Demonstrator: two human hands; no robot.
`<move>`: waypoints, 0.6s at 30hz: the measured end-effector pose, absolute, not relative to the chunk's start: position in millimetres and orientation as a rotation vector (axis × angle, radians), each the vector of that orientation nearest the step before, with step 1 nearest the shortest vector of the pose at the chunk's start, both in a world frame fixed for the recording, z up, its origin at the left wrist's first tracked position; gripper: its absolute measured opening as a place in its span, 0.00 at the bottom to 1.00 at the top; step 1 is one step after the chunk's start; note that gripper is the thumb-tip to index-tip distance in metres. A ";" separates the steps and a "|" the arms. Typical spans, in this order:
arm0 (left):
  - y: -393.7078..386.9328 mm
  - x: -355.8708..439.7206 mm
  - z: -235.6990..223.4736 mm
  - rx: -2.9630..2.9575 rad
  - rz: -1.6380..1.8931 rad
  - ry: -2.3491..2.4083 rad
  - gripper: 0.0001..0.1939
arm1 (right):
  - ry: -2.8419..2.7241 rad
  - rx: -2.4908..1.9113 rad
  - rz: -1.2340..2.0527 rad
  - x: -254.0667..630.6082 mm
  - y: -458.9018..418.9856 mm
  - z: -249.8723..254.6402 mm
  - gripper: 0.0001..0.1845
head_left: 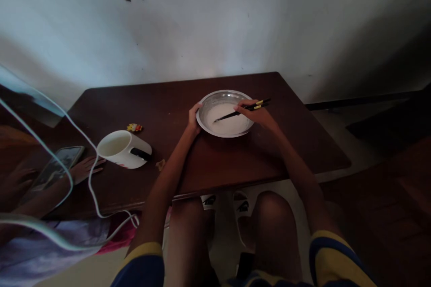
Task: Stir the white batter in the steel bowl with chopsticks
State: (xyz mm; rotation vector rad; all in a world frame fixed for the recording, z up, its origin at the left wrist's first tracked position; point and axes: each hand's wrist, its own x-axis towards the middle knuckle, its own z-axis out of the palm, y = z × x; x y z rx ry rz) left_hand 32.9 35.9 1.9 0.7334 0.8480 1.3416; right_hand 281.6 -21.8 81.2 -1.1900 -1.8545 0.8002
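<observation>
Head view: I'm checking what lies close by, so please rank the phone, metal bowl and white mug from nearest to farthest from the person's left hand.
From the left hand:
1. metal bowl: touching, on the hand's right
2. white mug: to the left
3. phone: farther left, past the mug

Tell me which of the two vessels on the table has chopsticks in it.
The metal bowl, held by the left hand: chopsticks reach into it, while the white mug shows none.

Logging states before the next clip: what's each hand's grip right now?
Left hand: closed on the side of the metal bowl.
Right hand: closed, holding dark chopsticks over the bowl.
</observation>
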 end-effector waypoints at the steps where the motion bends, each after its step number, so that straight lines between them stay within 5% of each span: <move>1: 35.9 33.0 2.1 0.736 1.337 0.845 0.13 | -1.825 -1.207 0.770 279.6 -19.5 78.6 0.29; 10: 35.0 34.3 4.3 0.725 1.346 0.859 0.13 | -1.680 -1.373 0.823 341.0 -20.8 91.3 0.30; 18: 33.8 33.7 5.6 0.732 1.350 0.860 0.10 | -1.790 -1.271 0.815 287.5 -13.7 75.9 0.24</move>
